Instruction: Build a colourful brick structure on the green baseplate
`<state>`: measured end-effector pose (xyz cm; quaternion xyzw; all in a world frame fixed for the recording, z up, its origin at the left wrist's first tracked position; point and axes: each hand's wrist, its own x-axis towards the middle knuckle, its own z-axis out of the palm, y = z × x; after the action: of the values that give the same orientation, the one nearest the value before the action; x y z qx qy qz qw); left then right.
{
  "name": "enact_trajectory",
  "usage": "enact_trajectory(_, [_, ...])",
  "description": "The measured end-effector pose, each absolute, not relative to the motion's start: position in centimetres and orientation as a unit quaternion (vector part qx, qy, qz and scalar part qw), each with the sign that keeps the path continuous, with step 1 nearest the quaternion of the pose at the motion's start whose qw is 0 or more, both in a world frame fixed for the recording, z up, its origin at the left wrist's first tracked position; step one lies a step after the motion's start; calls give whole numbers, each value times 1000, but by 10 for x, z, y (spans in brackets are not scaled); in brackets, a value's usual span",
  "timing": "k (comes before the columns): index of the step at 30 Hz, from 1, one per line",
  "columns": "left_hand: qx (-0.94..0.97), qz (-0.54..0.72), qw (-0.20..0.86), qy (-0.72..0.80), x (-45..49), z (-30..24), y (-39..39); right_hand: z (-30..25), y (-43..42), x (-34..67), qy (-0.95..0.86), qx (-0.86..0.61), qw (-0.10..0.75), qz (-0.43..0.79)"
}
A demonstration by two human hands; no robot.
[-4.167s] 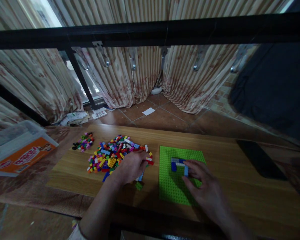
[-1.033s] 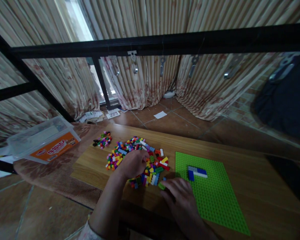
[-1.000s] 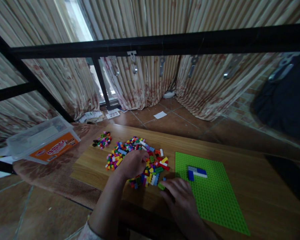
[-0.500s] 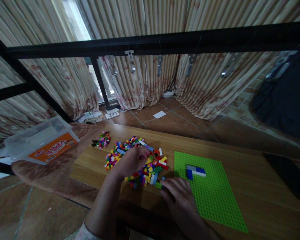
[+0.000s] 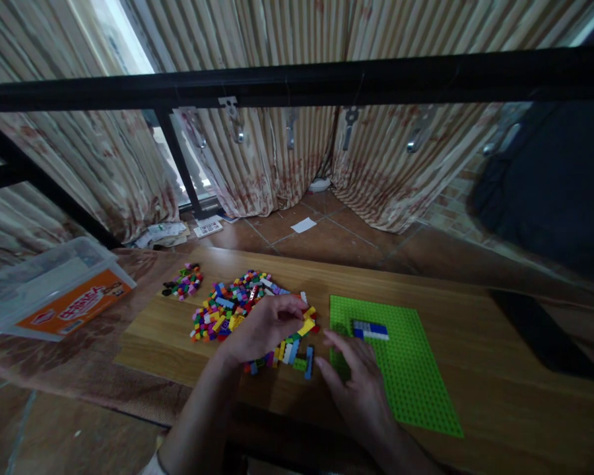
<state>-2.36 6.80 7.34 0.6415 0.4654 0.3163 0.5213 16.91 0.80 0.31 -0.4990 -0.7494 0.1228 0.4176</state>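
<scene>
My left hand (image 5: 264, 330) is over the near right part of a pile of toy building bricks (image 5: 218, 305). Its thumb and fingers are pinched on a yellow brick (image 5: 305, 326). To the right, my right hand (image 5: 359, 379) is open, thumb and index finger apart with nothing between them. It overlaps the left edge of a green studded baseplate (image 5: 416, 376). On that plate sits a small group of blue, white and grey bricks (image 5: 371, 330). A light blue brick (image 5: 309, 363) and a green brick (image 5: 299, 363) lie just left of my right thumb.
A smaller heap of bricks (image 5: 184, 282) lies at the table's far left. A clear plastic box with an orange label (image 5: 76, 300) stands left of the wooden table (image 5: 158, 336). A black flat object (image 5: 544, 333) lies at the right. A dark metal bar (image 5: 297, 82) crosses beyond the table.
My left hand has lifted slightly from the pile with the yellow brick. My right hand has moved away from the green brick and its fingers have spread. The view has turned a little right.
</scene>
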Motion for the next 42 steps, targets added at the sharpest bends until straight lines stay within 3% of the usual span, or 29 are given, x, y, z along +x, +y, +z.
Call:
enact_trajectory(7, [599, 329, 592, 427, 14, 64, 58, 5, 10, 174, -726, -530, 426, 103])
enact_trajectory(13, [608, 301, 593, 434, 22, 55, 55, 3, 3, 187, -770, -513, 365, 108])
enact_trajectory(19, [649, 243, 571, 441, 38, 42, 42, -2, -12, 209, -794, -489, 344, 114])
enact_trajectory(26, [635, 260, 550, 476, 56, 26, 38, 2, -13, 232, -755, -527, 368, 131])
enact_trajectory(42, [652, 264, 494, 510, 64, 23, 41, -3, -5, 237, -753, -554, 332, 126])
